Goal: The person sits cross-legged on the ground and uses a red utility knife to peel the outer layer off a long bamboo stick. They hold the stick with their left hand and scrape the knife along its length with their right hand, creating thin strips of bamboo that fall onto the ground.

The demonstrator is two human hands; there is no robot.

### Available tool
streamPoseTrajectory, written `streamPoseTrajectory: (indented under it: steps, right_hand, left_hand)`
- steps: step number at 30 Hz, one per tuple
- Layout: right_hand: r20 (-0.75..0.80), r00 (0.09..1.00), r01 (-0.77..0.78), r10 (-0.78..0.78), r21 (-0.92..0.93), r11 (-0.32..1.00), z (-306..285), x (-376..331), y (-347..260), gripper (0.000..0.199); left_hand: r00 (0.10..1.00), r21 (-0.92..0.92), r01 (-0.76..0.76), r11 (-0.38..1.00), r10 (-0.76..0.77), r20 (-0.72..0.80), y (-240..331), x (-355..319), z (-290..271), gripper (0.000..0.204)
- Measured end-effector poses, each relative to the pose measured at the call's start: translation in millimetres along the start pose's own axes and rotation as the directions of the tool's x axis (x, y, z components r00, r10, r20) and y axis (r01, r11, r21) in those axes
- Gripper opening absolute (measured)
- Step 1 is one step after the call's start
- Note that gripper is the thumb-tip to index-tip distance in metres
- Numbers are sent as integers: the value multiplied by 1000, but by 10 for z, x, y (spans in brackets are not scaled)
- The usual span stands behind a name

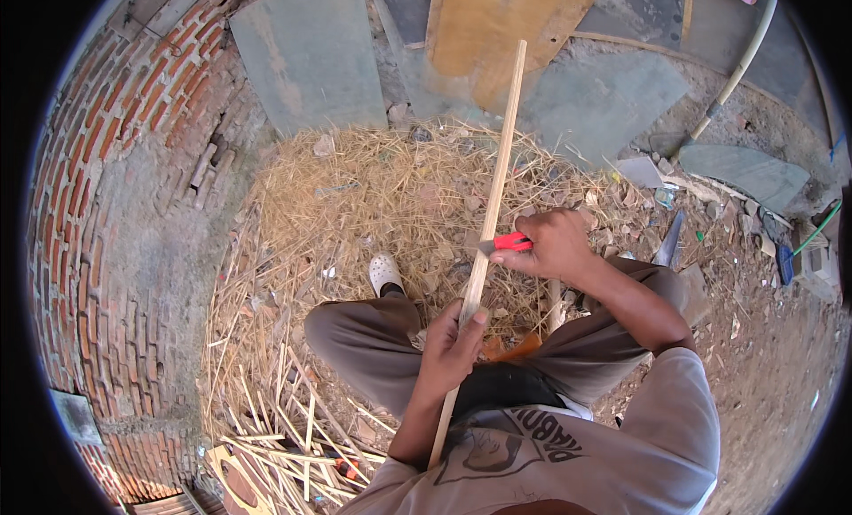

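Note:
A long, pale wooden strip (502,169), possibly split bamboo, slants up and away from my lap. My left hand (451,344) is wrapped round its lower part, with the thumb along the top. The strip's near end runs down beside my left forearm. In my right hand (552,245) is a knife with a red handle (512,241). Its short grey blade (486,247) lies against the strip, a little beyond my left hand. The fingers of my right hand are closed round the handle and hide part of it.
Loose shavings (355,191) cover the ground ahead. Several cut strips (302,453) lie piled at the lower left. A brick wall (115,249) rises on the left. Grey sheets (311,62) and a brown board (488,35) lean at the back. A pale pole (737,75) stands at the far right.

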State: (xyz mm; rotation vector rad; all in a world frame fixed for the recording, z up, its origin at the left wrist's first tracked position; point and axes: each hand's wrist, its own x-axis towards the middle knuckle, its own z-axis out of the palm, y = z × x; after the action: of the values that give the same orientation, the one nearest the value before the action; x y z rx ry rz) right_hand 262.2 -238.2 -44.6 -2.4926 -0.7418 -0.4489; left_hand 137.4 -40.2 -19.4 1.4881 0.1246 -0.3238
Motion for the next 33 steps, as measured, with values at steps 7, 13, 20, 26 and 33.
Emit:
streamPoseTrajectory:
  steps: [7,13,20,26,33]
  right_hand:
    - [-22,1000,-17,17,-23,1000,15,10,73,66]
    - [-66,892,-450,447,-40,892,-272,381,876,70]
    - [76,989,121,-125,60,991,40,-110,-112,66]
    - [8,999,45,-45,-4,999,105,43,61,67]
    - [14,989,-146,146,-16,989,121,90,142,69]
  left_hand:
    - [998,97,-67,993,65,20,-27,-27,39,17]
    - [976,124,-196,973,182,117,-279,-235,91,21]
    - [991,-232,68,970,-38,129,-34,-97,-60,19]
    - [992,-290,78,954,-46,117,-66,-7,-36,18]
    - [987,-307,90,948,-43,157,-109,-49,-47,20]
